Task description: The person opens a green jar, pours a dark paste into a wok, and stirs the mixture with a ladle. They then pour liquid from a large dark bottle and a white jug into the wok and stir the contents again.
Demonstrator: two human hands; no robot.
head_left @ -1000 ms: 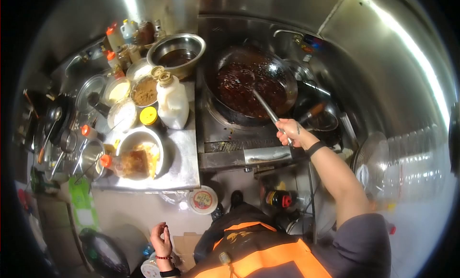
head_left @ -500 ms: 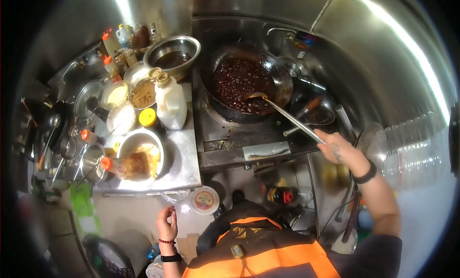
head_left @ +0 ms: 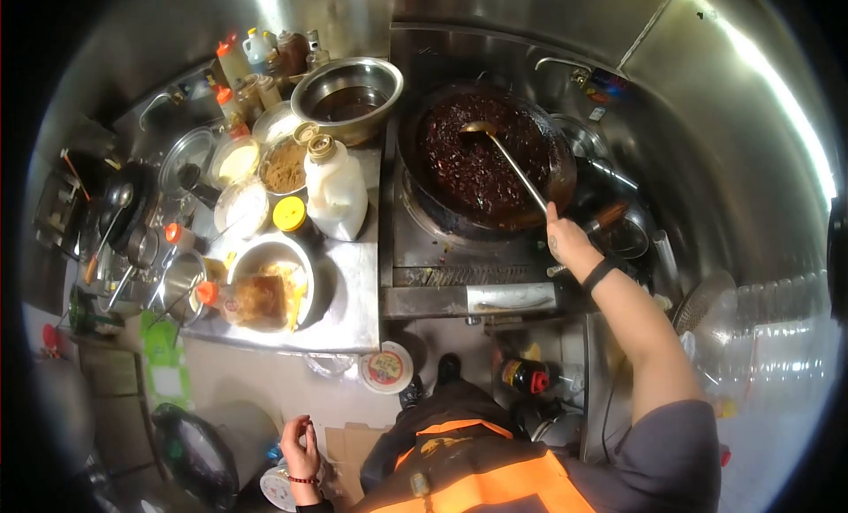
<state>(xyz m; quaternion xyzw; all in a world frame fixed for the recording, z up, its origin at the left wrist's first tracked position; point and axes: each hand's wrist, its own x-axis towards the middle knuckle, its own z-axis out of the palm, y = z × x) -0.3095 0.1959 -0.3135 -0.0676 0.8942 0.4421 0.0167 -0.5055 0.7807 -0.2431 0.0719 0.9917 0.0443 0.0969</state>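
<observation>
A large black wok [head_left: 484,155] on the steel stove holds a dark red-brown sauce. My right hand [head_left: 565,239] grips the long handle of a metal ladle [head_left: 503,155], whose bowl rests over the far left part of the sauce. My left hand [head_left: 300,447] hangs low by my side, fingers loosely curled and holding nothing, near a round white container on the floor.
Left of the stove, a steel counter [head_left: 349,310] carries a white jug [head_left: 336,190], a steel bowl of dark liquid [head_left: 346,98], bowls of seasonings, squeeze bottles and a yellow-lidded jar [head_left: 289,214]. A second pan [head_left: 618,230] sits right of the wok. A dark bottle [head_left: 526,376] stands on the floor.
My right hand came back in toward the wok and pushed the ladle forward, its bowl going from the near right rim to the far left of the sauce. My left hand dropped slightly.
</observation>
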